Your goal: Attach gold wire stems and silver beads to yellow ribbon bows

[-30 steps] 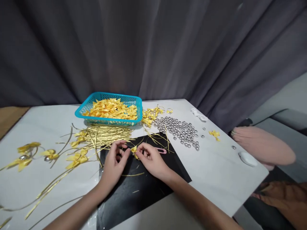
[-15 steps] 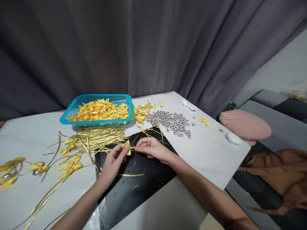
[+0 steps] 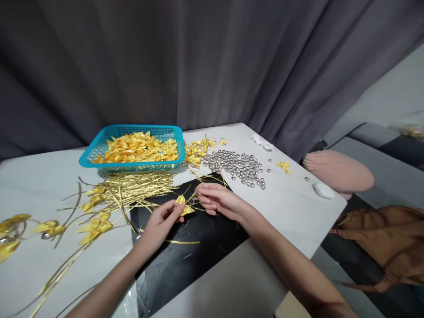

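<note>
My left hand [image 3: 167, 216] pinches a yellow ribbon bow [image 3: 184, 206] over the black mat [image 3: 185, 260]. Just right of the bow is my right hand [image 3: 220, 201], its fingers curled together beside thin gold wire; whether it grips the wire is hard to make out. Behind my left hand lies a pile of gold wires [image 3: 139, 187]. A blue basket [image 3: 132, 167] full of yellow bows stands behind the wires. Silver beads [image 3: 236, 165] are spread to the right of the basket, next to a small heap of yellow bows with wire [image 3: 196, 152].
Finished-looking bows on wires [image 3: 96, 227] lie at the left of the white table [image 3: 291, 212]. A white rounded object [image 3: 323, 191] rests near its right corner, and a crumpled white item [image 3: 261, 142] at the back. Beyond the right edge are a pink cushion [image 3: 338, 174] and a brown bag [image 3: 391, 243].
The bow in my left hand has turned and now shows its front with wire strands. My right hand has moved slightly right and up, away from the bow.
</note>
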Tool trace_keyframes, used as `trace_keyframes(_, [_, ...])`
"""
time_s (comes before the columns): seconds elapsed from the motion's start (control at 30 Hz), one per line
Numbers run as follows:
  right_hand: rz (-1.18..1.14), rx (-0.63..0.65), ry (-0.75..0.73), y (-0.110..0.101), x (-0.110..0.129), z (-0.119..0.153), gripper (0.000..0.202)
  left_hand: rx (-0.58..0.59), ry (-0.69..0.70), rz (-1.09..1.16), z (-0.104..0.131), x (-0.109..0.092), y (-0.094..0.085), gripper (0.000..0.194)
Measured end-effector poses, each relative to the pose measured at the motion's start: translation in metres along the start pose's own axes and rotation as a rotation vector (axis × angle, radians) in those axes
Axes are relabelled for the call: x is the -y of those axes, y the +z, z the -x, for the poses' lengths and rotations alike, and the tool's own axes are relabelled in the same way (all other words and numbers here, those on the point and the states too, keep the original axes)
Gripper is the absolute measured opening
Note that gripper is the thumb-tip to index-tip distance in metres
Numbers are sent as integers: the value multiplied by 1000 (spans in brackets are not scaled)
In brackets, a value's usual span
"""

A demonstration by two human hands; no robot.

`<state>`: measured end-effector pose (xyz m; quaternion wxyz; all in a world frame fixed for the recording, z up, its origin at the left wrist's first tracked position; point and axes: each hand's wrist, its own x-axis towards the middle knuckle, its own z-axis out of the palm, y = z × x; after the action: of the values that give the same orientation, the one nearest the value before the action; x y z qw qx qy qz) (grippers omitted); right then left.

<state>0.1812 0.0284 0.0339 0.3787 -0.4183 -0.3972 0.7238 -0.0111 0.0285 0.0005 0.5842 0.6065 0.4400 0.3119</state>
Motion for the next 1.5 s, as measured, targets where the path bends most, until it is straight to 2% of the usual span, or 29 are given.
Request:
trace_keyframes(0.17, [37,-51,-8,-3,2,1,36,16,-1,-33,-2,1,1,33])
trace_keyframes(0.33, [168,-100,-19,-4,-4,-3,34,21,-6,-37,0,-1,0,31])
trace_keyframes(0.47, [316,-212,-102,-5,-6,-4,29,20,-5,-29,0,-2,0,31])
trace_keyframes(0.63, [489,-340,-312,5,-5,5,22,-30,4,-17,0,0,-1,34])
trace_keyframes(0.7, [654,-330,-444,11,-8,7,18,-43,9,-15,0,0,-2,35])
trace_keyframes(0.8, [891,-219,-582,16,-18,6,12,-45,19,-12,0,-1,-2,38])
trace_keyframes(0.9, [925,-165,-586,16,-26,1,12,-35,22,-10,0,0,-2,36])
trace_keyframes(1.17, [959,-212,-573,14,-22,3,15,-44,25,-14,0,0,-2,38])
trace_keyframes(1.5, [970,-188,-535,19,-24,3,14,-10,30,-15,-1,-2,-2,39])
